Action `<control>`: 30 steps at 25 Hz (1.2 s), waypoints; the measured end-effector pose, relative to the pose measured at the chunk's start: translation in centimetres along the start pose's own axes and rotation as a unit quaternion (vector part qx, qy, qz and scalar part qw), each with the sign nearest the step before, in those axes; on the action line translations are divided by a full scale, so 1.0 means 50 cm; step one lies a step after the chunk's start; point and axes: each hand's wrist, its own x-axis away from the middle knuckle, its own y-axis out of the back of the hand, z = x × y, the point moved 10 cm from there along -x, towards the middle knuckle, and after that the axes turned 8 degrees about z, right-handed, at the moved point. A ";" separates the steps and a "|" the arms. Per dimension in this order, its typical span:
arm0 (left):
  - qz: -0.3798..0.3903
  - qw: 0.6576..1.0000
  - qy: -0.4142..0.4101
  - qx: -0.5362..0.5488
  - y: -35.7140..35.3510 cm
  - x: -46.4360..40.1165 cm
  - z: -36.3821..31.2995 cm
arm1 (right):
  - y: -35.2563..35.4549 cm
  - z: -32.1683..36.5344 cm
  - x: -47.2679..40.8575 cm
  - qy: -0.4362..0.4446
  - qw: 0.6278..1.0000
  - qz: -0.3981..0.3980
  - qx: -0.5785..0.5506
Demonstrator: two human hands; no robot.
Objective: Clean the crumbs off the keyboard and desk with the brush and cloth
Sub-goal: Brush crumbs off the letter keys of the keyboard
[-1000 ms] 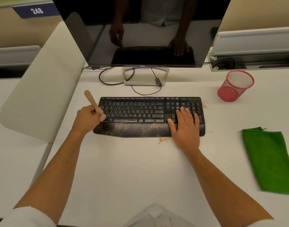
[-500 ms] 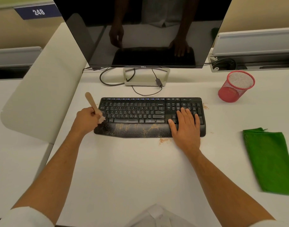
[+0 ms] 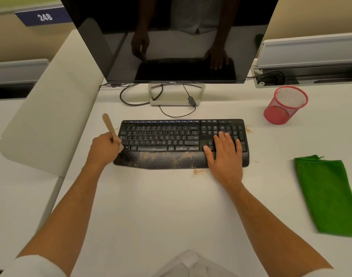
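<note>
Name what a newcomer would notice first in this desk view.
The black keyboard at the desk's centre, its palm rest strewn with brown crumbs, draws the eye. The left hand grips a wooden brush at its left end, while the right hand lies flat on its right end. A bright green cloth lies far right.

"248" on blue sign point(image 3: 43, 17), upper left; "DELL" on monitor point(image 3: 172, 82) lower bezel.

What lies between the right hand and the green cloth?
Head view: only bare desk and a few crumbs separate right hand from cloth.
</note>
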 end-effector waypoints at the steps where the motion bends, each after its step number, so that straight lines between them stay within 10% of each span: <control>1: -0.035 0.999 -0.013 0.009 0.007 0.007 -0.007 | 0.001 -0.002 0.000 -0.001 1.000 -0.002 0.002; 16: -0.088 0.988 -0.121 0.035 -0.086 0.063 -0.067 | 0.000 -0.001 0.000 0.002 1.000 -0.005 -0.002; 22: 0.043 0.983 -0.146 0.102 -0.146 0.078 -0.110 | 0.001 0.000 0.000 0.001 1.000 0.001 -0.002; 30: -0.064 0.987 -0.110 0.099 -0.075 0.056 -0.053 | -0.001 -0.001 -0.001 0.003 1.000 0.003 -0.006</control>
